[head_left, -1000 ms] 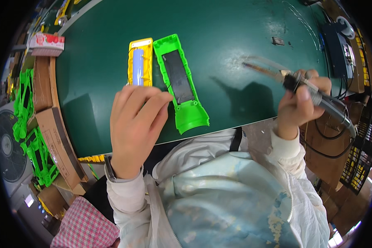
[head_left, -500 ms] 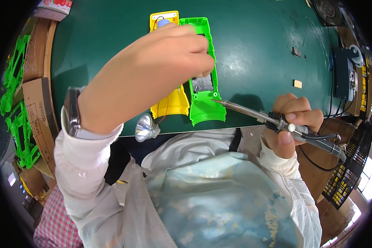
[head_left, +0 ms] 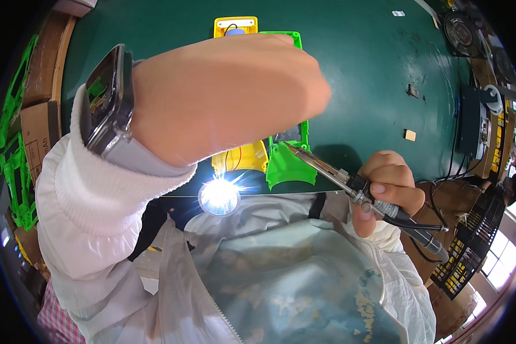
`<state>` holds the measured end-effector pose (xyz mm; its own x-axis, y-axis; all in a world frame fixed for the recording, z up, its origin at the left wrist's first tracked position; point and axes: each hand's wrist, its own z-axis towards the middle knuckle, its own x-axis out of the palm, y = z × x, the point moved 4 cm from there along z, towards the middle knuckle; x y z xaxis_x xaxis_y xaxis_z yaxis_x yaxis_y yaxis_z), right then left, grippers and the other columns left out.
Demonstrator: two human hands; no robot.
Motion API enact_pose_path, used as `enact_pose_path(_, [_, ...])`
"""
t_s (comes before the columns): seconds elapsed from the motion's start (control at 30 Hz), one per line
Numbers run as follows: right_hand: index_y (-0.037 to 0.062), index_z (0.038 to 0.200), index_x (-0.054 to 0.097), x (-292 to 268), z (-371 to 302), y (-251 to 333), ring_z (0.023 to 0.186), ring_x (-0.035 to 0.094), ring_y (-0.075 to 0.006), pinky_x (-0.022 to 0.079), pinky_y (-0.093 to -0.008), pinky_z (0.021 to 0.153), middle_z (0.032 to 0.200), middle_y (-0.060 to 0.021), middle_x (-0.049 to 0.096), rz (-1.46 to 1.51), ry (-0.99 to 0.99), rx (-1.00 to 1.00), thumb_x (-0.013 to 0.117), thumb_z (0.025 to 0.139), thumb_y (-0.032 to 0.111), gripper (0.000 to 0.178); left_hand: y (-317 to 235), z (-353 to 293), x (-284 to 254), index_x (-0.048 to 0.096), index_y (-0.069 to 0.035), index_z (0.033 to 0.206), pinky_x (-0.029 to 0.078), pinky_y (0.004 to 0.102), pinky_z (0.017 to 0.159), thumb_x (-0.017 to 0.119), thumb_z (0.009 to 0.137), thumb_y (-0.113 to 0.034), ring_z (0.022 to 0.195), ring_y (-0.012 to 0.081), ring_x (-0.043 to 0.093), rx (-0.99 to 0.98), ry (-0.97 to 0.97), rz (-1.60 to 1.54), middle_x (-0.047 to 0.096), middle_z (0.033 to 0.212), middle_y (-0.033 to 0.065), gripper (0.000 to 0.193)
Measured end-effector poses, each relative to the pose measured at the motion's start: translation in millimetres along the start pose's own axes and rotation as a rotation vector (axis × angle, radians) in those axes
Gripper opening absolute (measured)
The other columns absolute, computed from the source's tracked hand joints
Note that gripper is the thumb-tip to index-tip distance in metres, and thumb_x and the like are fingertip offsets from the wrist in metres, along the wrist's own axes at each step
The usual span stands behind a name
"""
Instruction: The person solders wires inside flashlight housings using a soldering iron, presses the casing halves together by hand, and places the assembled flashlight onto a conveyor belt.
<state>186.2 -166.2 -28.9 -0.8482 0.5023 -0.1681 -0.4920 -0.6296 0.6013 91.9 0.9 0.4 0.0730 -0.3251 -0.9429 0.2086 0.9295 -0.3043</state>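
Note:
My left hand [head_left: 235, 94] reaches over the far part of a green plastic half-shell [head_left: 289, 169]. The back of the hand hides its fingers and whatever they touch. Left of the green piece lies a yellow half-shell [head_left: 252, 157], with a blue cylindrical part [head_left: 235, 32] and thin wires in it. A round reflector lamp [head_left: 219, 198] shines brightly at the table's near edge, below the yellow shell. In my right hand [head_left: 390, 183] is a soldering iron [head_left: 325, 169], gripped by its handle. Its tip points up and left, at or just above the green shell near a dark panel [head_left: 288, 135].
On the green table [head_left: 361, 86] lie a small yellow sponge-like block [head_left: 410, 135] and a small dark piece [head_left: 413, 90]. A grey-blue box [head_left: 472, 120] with cables stands at right, above a black basket [head_left: 470, 241]. Cardboard [head_left: 37, 137] and green frames [head_left: 18, 178] line the left.
The lamp has lit up. My left hand has moved right and closer to the camera, covering more of the shells. The soldering iron has shifted left and tilts more steeply.

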Motion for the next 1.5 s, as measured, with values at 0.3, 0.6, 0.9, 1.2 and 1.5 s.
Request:
enact_pose_path(0.3, [0.0003, 0.084, 0.048, 6, 1, -5, 0.040, 0.044, -0.0154, 0.031, -0.0262, 0.033, 0.065, -0.0080, 0.050, -0.012, 0.012, -0.032, 0.066, 0.064, 0.009, 0.029, -7, 5, -1, 0.057, -0.008, 0.061, 0.043, 0.0293, 0.075, 0.058, 0.069, -0.014, 0.083, 0.0191, 0.051, -0.049, 0.090, 0.158, 0.054, 0.076, 0.0014, 0.009])
enact_pose_path(0.6, [-0.0003, 0.083, 0.048, 9, 5, -7, 0.039, 0.043, -0.0154, 0.031, -0.0265, 0.033, 0.062, -0.0080, 0.049, 0.006, -0.008, -0.039, 0.068, 0.063, 0.009, 0.030, -19, 10, -14, 0.056, -0.007, 0.064, 0.044, 0.0287, 0.073, 0.058, 0.070, -0.013, 0.081, 0.0209, 0.052, -0.123, 0.175, 0.218, 0.054, 0.076, 0.0034, 0.009])
enact_pose_path(0.9, [-0.0005, 0.083, 0.048, 10, 3, -6, 0.039, 0.042, -0.0151, 0.031, -0.0267, 0.033, 0.061, -0.0076, 0.049, -0.015, 0.002, -0.030, 0.067, 0.064, 0.011, 0.029, -21, 18, -16, 0.055, -0.003, 0.060, 0.046, 0.0305, 0.065, 0.061, 0.066, -0.012, 0.075, 0.0240, 0.057, -0.079, 0.271, 0.203, 0.058, 0.071, 0.0085, 0.012])
enact_pose_path(1.2, [-0.0005, 0.083, 0.048, 10, 2, -5, 0.038, 0.042, -0.0156, 0.032, -0.0270, 0.033, 0.060, -0.0080, 0.049, -0.034, -0.007, -0.053, 0.066, 0.063, 0.009, 0.029, -19, 20, -14, 0.056, -0.002, 0.062, 0.045, 0.0335, 0.066, 0.061, 0.069, -0.012, 0.075, 0.0260, 0.056, -0.166, 0.404, 0.161, 0.057, 0.071, 0.0099, 0.013])
enact_pose_path(1.5, [-0.0008, 0.079, 0.050, 11, 2, -8, 0.038, 0.042, -0.0160, 0.033, -0.0273, 0.033, 0.058, -0.0090, 0.049, -0.010, -0.032, -0.075, 0.066, 0.057, 0.004, 0.028, -10, 20, -9, 0.056, -0.002, 0.064, 0.044, 0.0346, 0.070, 0.059, 0.073, -0.013, 0.078, 0.0248, 0.053, -0.081, 0.360, 0.045, 0.054, 0.074, 0.0091, 0.014])
